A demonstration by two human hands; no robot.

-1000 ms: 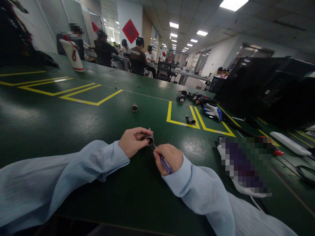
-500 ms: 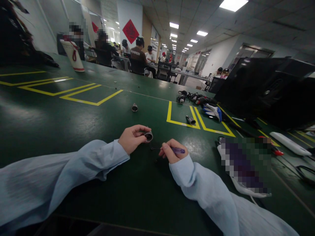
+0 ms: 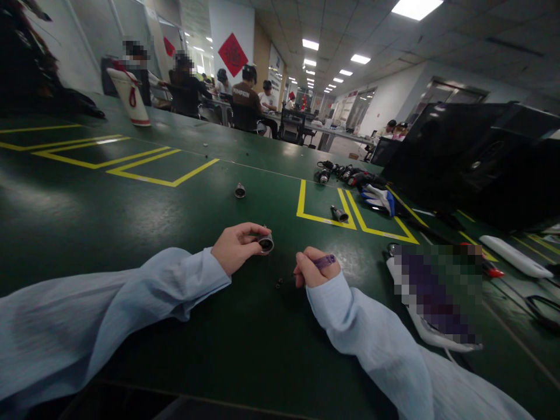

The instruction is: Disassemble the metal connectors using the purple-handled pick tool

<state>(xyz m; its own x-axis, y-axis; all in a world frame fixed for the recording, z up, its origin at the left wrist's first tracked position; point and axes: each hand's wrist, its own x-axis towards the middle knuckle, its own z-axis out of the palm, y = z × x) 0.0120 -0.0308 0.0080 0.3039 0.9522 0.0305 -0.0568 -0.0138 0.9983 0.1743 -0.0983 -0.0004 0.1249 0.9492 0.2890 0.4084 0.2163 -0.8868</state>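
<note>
My left hand (image 3: 235,246) rests on the green table (image 3: 131,221) and pinches a small dark metal ring-shaped part (image 3: 265,242) between thumb and fingers. My right hand (image 3: 314,272) lies a little to the right, fingers curled around a small purple-handled screwdriver (image 3: 324,261) whose handle points right. A tiny dark piece (image 3: 279,284), perhaps a screw, lies on the table between the two hands. Both arms wear light blue sleeves.
Two similar metal parts lie farther out, one (image 3: 239,190) at centre and one (image 3: 338,214) inside a yellow-taped box. Gloves (image 3: 378,197) and dark tools (image 3: 336,172) sit at the right, beside a large black case (image 3: 472,157). A white cup (image 3: 129,97) stands far left. People sit at tables behind.
My right hand drew the screwdriver away from the part and moved right, laying it down toward the table. My left hand kept holding the part, nearly still.
</note>
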